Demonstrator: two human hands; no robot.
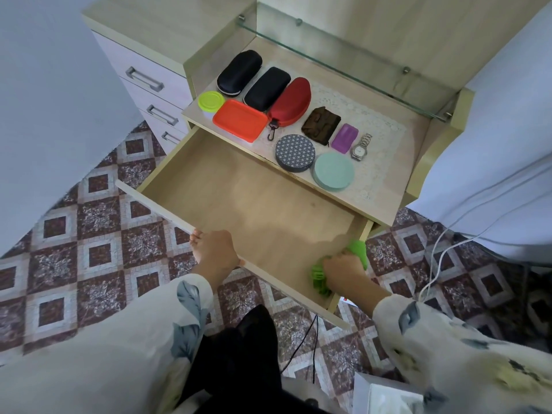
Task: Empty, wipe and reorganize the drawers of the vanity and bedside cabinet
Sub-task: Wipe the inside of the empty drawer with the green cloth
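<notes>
**Camera Position — Single Head View**

One wide-angle camera, worn on the person's head, faces forward and steeply down from close above the pulled-out drawer (239, 204). The left hand (213, 252) and right hand (343, 271) enter from below, nearest the lens. The cabinet top (418, 130) lies beyond, at upper centre. The tiled floor (74, 234) bows at the margins — wide-angle distortion.
</notes>
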